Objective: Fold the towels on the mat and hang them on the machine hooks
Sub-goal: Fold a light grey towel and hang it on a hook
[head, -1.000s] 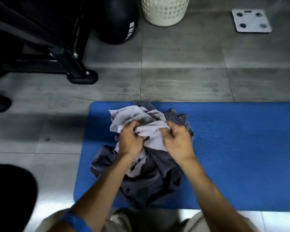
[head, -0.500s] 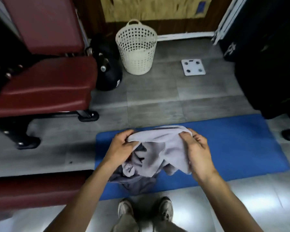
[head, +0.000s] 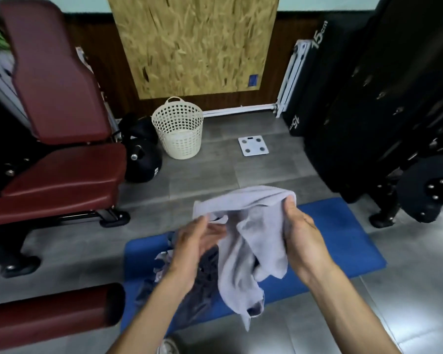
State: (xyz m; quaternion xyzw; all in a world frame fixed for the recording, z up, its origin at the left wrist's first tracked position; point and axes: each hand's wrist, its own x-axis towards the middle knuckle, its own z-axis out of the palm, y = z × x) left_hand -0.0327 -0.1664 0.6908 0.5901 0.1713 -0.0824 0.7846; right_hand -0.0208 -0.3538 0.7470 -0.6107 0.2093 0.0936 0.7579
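Overhead, so to speak, the view took in a gym corner. Largest was the maroon padded bench [head: 59, 175] of a weight machine at the left, with a dark machine [head: 384, 103] standing at the right, and a chipboard panel [head: 195, 44] fixed to the wall behind. A blue mat [head: 343, 238] lay on the grey tiled floor [head: 202, 175] between them. A cream perforated basket [head: 178, 129] stood near the wall, just beside a black ball-shaped weight [head: 145, 162], and a white bathroom scale [head: 253, 145] lay on the tiles to the basket's right.

Above the mat a light grey towel [head: 243, 241] hung in the air, its top edge stretched between the two hands and its lower part drooping in loose folds. A dark grey towel [head: 205, 274] lay crumpled on the mat beneath it, partly hidden by the left forearm.

The right hand [head: 301, 233] gripped the light towel's upper right corner, fingers curled round the cloth. The left hand [head: 196, 241] was turned palm up with its fingers fairly straight, its fingertips touching the towel's upper left edge; whether it actually pinched the cloth could not be told.
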